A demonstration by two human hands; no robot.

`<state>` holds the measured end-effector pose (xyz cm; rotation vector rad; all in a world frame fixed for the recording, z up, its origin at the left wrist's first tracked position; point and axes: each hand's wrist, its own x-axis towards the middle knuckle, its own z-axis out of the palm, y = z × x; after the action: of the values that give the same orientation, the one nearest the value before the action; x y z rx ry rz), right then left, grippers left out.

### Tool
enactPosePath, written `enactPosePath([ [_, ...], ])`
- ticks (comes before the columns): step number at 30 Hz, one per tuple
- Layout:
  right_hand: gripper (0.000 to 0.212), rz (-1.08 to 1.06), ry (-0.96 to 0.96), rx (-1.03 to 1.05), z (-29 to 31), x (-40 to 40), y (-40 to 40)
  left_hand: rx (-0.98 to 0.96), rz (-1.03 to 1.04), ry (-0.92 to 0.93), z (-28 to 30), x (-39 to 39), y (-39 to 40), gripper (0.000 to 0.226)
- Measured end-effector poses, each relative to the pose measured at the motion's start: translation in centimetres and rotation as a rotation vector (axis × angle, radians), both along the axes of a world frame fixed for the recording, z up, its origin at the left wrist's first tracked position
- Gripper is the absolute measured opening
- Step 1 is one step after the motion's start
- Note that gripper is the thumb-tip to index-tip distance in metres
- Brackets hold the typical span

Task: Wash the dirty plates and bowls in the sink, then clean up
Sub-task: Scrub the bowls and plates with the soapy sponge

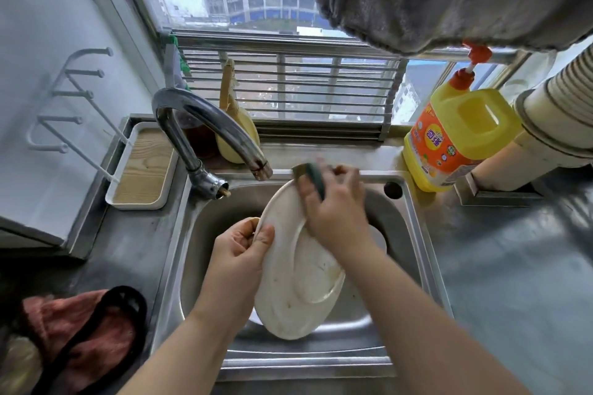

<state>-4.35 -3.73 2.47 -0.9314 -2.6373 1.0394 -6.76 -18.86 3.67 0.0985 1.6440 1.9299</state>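
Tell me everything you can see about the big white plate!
The white plate is oval and looks like ceramic or plastic. Its underside faces up, showing a raised oval foot ring and brownish smears, so it is still dirty. It is held tilted over the steel sink. The left hand grips its left rim, thumb on top. The right hand presses a green sponge against its upper end.

Off-white plate [298,282] with brown smears; dark green sponge [313,175] with a yellowish edge; silver-grey steel sink [205,234] and tap [205,125]. Yellow detergent bottle [462,138] with an orange label and orange-red pump. White tray [142,170] with pale wood-grain inlay; salmon-pink cloth [77,327] crossed by a black strap [106,324]; grey bench [513,266].
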Motion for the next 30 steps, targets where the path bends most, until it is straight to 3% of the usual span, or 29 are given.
enactPosePath([
  [1,0.060,-0.103,-0.060,-0.110,-0.1,-0.5,1.6,-0.021,-0.008,0.010,0.0,0.1,0.1,0.017],
  [3,0.059,-0.166,-0.109,-0.110,0.0,-0.3,1.3,-0.053,-0.003,0.043,0.0,0.0,0.4,0.020],
  [6,0.064,0.029,0.117,0.158,1.0,1.4,-4.6,-0.013,0.024,0.035,0.0,-0.1,0.7,0.025],
  [8,0.064,0.084,0.187,0.196,0.5,1.4,-4.6,0.019,0.034,-0.011,-0.1,-0.1,0.7,0.027],
  [13,0.057,-0.294,-0.163,-0.293,-0.8,-0.7,2.7,-0.063,0.030,0.063,0.0,0.2,0.6,0.022],
  [18,0.062,0.025,0.114,0.063,1.0,1.0,-4.3,-0.065,0.046,0.111,0.0,-0.2,0.7,0.018],
  [19,0.062,0.035,0.107,0.077,0.5,0.7,-3.4,-0.067,0.047,0.105,0.1,-0.1,0.6,0.018],
  [23,0.058,-0.204,-0.103,-0.187,-0.5,-0.1,1.7,-0.097,0.013,0.095,0.2,0.5,0.5,0.021],
  [27,0.065,0.027,0.052,0.110,1.5,2.0,-4.8,-0.041,0.025,0.045,0.1,0.6,0.6,0.020],
  [30,0.065,0.008,0.108,0.092,1.0,1.8,-4.2,0.039,0.068,-0.098,0.2,0.8,0.4,0.019],
])
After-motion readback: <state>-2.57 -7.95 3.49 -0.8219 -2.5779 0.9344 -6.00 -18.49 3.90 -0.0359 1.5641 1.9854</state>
